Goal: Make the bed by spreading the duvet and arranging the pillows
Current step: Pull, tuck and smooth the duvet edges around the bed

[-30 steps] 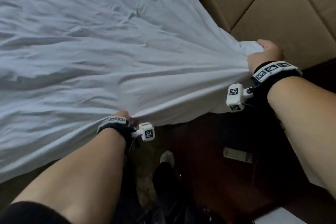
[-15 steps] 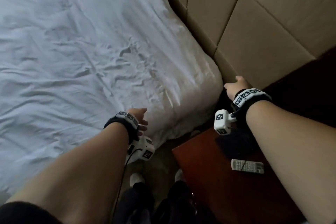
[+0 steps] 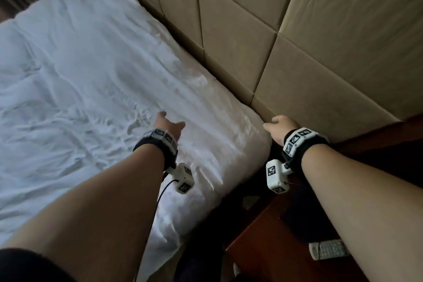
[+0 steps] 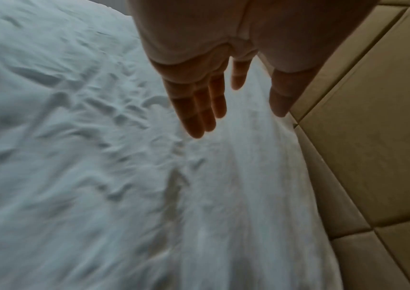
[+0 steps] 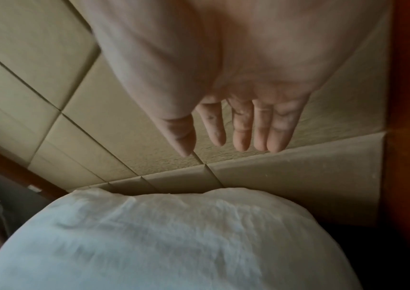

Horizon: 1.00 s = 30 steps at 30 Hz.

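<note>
A white duvet (image 3: 80, 80) lies spread over the bed, wrinkled, its near corner rounded off beside the headboard. My left hand (image 3: 168, 125) hovers over the duvet near that corner, fingers (image 4: 199, 109) straight and spread, holding nothing. My right hand (image 3: 280, 125) hangs just past the corner, by the headboard's base, palm down with straight fingers (image 5: 261, 129), also empty. The duvet (image 4: 99, 157) fills the left wrist view, and its corner (image 5: 174, 245) shows below the right hand. No pillow is in view.
A beige padded headboard (image 3: 297, 30) runs along the bed's right side. A dark red wooden nightstand (image 3: 263, 256) stands at the lower right with a remote control (image 3: 329, 250) on it. My feet and dark floor show between bed and nightstand.
Both hands have let go of the duvet edge they were pulling; it now lies flat on the bed. The hands have opened and risen toward the headboard corner.
</note>
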{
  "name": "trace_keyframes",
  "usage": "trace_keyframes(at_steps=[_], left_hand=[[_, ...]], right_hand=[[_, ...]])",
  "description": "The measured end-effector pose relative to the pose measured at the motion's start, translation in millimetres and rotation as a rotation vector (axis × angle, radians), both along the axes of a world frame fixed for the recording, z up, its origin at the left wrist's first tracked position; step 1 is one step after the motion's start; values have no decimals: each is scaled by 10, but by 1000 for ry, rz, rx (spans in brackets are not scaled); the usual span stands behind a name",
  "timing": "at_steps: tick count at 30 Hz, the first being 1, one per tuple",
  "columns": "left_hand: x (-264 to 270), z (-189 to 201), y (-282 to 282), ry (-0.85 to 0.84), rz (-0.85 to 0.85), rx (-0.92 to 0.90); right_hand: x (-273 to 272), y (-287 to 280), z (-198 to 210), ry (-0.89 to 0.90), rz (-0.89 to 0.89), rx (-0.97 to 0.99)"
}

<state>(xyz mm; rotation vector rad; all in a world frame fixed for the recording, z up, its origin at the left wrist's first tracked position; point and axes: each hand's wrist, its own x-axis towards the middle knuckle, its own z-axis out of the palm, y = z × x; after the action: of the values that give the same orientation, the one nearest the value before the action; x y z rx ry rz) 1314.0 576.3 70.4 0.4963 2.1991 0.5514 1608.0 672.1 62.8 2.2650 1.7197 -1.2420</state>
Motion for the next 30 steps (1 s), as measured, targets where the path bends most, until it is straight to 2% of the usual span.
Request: trace_keyframes(at_steps=[6, 12, 15, 20, 23, 26, 28, 30], left_hand=[[-600, -314, 1226, 280, -320, -12], [-1329, -411, 2359, 580, -760, 43], [-1411, -550, 2749, 619, -972, -120], [-1372, -883, 2836, 588, -1276, -390], [-1321, -906, 2802, 699, -1243, -371], [-1156, -708, 2978, 688, -1012, -66], [-1040, -639, 3059, 665, -858, 139], [-929, -731, 3024, 498, -806, 260]], right_hand=[[-802, 552, -374, 6, 40, -41], [-1389, 1028, -685, -8, 81, -63], [-1589, 1191, -838, 62, 38, -51], [-1662, 1115, -1105, 16, 160, -206], [-1591, 1058, -1140, -20, 190, -203], [-1398, 1152, -1007, -31, 99, -4], [-1264, 1213, -984, -34, -63, 165], [-1191, 1195, -1045, -43, -271, 200]])
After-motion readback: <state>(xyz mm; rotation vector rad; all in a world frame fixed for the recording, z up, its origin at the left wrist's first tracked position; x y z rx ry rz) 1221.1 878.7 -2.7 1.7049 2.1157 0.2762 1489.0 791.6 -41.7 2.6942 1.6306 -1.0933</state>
